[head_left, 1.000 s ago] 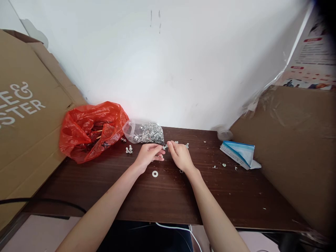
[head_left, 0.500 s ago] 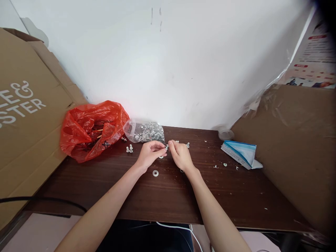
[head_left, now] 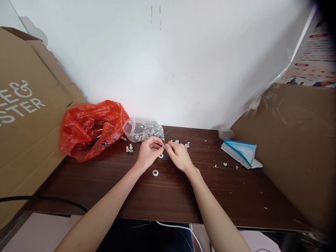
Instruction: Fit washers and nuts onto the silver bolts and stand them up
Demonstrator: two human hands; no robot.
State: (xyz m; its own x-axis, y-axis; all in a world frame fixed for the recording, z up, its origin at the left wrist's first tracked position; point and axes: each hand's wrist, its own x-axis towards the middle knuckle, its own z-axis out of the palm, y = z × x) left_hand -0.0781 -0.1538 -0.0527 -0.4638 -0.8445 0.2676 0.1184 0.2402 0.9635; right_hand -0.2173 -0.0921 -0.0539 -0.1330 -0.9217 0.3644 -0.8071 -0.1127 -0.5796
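My left hand (head_left: 149, 154) pinches a small metal bolt (head_left: 163, 146) between thumb and fingertips, mostly covered by the fingers. Against its other end, my right hand (head_left: 180, 155) has its fingers closed; whether a nut or washer is in them is too small to make out. Just below the fingertips a flat washer (head_left: 161, 156) lies on the table, and a second, larger washer (head_left: 155, 173) sits nearer to me. Beyond the right hand stand several bolts (head_left: 187, 145). Two more pale bolts (head_left: 129, 148) are upright left of my left hand.
Behind my hands lies a clear bag of metal hardware (head_left: 149, 131), next to a red plastic bag (head_left: 91, 131). A blue-and-white packet (head_left: 240, 154) and a small clear round container (head_left: 226, 134) are at right. Cardboard (head_left: 31, 115) walls the left side; small scraps dot the dark table (head_left: 236, 199).
Both hands have shifted slightly left, and the right fingertips have come closer to the left ones, covering more of the bolt. More of the bolts behind my right hand now shows.
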